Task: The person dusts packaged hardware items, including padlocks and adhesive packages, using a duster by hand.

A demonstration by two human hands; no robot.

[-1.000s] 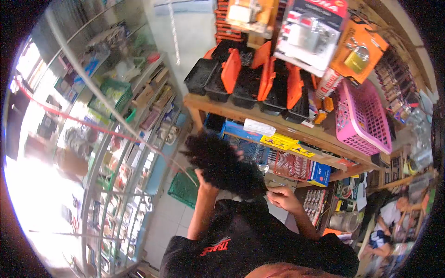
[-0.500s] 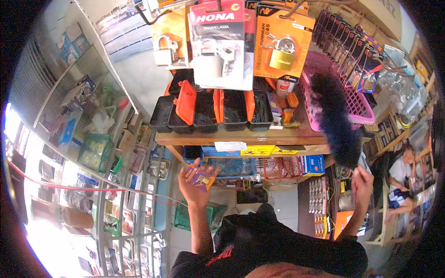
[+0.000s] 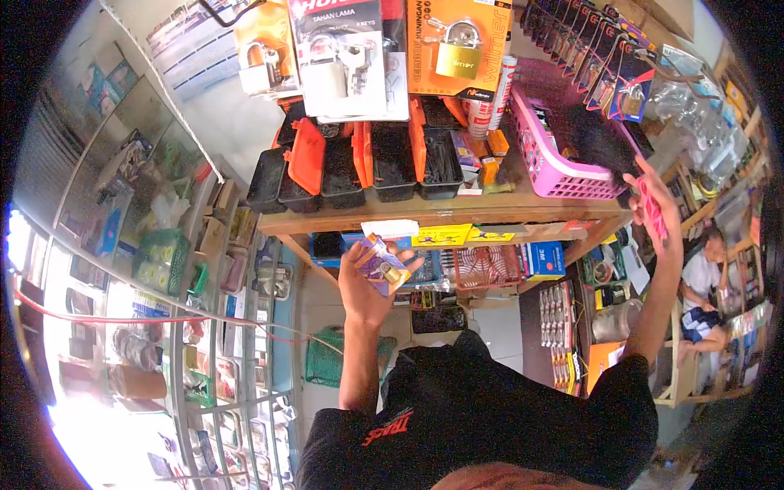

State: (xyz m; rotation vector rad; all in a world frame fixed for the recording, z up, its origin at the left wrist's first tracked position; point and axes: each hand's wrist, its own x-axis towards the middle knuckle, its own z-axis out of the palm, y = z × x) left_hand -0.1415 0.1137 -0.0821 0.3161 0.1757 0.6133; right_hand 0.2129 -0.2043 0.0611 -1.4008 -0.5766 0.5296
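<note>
My left hand (image 3: 366, 300) is closed around a small carded padlock (image 3: 384, 268) on purple and orange card, in front of the wooden shelf's edge. At the right, my right hand (image 3: 663, 220) grips the pink handle of a dark fluffy duster (image 3: 608, 145). The duster's head lies over the pink plastic basket (image 3: 563, 181); whether it touches what is inside I cannot tell. Left of the basket stand black boxes (image 3: 343, 181) with orange lids raised, some holding dark small pieces. Packaged padlocks (image 3: 457, 59) hang above them.
A wooden shelf (image 3: 457, 211) spans the front, with a red basket (image 3: 486, 265) and a blue box (image 3: 545, 260) below. Glass cases (image 3: 171, 269) line the left side. A person (image 3: 702, 286) sits at the far right. Carded goods (image 3: 604, 69) hang at upper right.
My right hand has moved up and the duster has swung lower over the pink basket. My left hand has risen slightly rightward with the carded padlock. The view has shifted.
</note>
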